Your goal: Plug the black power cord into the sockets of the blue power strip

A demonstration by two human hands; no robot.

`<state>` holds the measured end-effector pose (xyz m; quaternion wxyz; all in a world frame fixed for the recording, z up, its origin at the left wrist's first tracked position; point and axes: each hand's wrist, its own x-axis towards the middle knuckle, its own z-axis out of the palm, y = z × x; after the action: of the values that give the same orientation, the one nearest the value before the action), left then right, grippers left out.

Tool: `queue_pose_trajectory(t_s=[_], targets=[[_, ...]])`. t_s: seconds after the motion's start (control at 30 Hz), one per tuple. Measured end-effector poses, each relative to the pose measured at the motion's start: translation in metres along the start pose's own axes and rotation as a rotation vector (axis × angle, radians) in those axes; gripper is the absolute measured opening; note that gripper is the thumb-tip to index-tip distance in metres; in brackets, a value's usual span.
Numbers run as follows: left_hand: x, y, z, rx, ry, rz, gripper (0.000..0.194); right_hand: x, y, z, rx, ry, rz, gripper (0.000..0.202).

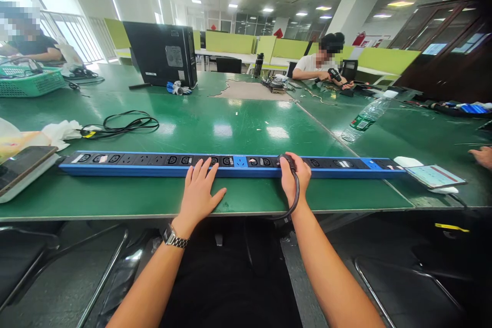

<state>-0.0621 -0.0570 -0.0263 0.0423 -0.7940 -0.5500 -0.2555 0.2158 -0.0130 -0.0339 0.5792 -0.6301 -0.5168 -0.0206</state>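
A long blue and black power strip (253,171) with a row of sockets lies along the front of the green table. My left hand (200,189) rests on it left of the middle, fingers stretched out and holding nothing. Right of the middle, my right hand (294,177) grips a black power plug (286,158) at the strip's sockets. From the plug a black cord (295,195) bends down past the table's edge. How deep the plug sits in the socket is hidden by my fingers.
A coiled black cable (130,124) and a phone (26,166) lie on the left. Beyond stand a black computer case (161,54) and a green basket (34,82). A tilted plastic bottle (365,119) and a tablet-like screen (436,175) are at right. Other people sit around the table (215,200).
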Motion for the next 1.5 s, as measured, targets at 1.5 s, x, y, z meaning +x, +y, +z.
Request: queue_pose_trajectory(t_s=[1.5], targets=[[0.023, 0.016, -0.009, -0.029, 0.041, -0.125, 0.059, -0.031, -0.05, 0.029, -0.278, -0.394, -0.314, 0.074]])
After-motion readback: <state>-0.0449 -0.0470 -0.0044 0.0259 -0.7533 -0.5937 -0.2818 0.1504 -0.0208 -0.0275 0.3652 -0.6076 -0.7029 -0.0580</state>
